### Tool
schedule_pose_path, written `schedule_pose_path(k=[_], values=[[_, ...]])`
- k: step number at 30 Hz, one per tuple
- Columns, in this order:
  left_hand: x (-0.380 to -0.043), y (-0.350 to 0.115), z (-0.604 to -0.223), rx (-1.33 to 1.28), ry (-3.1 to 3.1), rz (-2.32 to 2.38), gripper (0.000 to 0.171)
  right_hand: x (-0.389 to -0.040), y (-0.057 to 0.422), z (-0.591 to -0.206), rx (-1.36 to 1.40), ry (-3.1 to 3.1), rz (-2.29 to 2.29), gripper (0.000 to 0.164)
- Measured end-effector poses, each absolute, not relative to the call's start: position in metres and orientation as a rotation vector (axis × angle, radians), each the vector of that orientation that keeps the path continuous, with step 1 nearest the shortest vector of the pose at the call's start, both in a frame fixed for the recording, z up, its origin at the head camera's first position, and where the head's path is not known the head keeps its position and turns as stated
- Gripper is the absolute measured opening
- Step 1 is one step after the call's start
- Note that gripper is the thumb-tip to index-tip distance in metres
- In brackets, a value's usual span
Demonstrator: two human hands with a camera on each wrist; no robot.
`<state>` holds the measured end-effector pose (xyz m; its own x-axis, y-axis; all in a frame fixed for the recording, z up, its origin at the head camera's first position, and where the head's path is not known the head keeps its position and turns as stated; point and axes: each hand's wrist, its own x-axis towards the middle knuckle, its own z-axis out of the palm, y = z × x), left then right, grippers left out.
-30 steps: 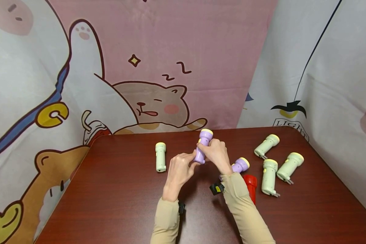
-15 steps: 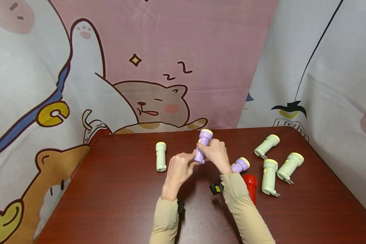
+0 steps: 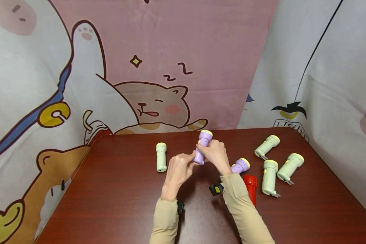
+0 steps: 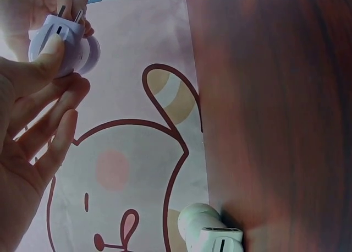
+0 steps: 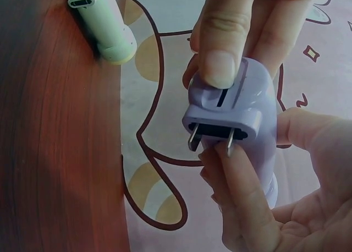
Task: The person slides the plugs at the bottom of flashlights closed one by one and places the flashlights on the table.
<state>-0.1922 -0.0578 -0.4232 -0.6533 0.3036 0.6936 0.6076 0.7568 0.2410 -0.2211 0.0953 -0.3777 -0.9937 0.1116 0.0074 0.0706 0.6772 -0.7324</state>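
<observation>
Both hands hold a purple flashlight (image 3: 205, 137) above the table, its yellow-rimmed head pointing away. My right hand (image 3: 216, 154) grips the body. My left hand (image 3: 179, 167) pinches the base end, where its thumb (image 5: 220, 67) presses by a slotted slider on the end cap. Two metal plug prongs (image 5: 230, 143) stand out from that end. A fingertip of the right hand lies right at one prong in the right wrist view. Left of the hands lies a pale green flashlight (image 3: 161, 157), with no prongs showing.
A second purple flashlight (image 3: 241, 165) and a red flashlight (image 3: 251, 186) lie partly hidden by the right arm. Three green flashlights lie at the right, including one nearest the arm (image 3: 269, 178), with prongs out. A printed cloth (image 3: 219, 67) hangs behind the brown table (image 3: 122, 203).
</observation>
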Motion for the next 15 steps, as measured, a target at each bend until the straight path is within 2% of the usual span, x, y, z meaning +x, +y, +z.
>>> schedule_pose_path(k=[15], values=[[-0.1917, -0.058, -0.4231, -0.679, -2.334, -0.635, 0.024, -0.2209, 0.0958, -0.3785, -0.155, -2.826, 1.287, 0.042]])
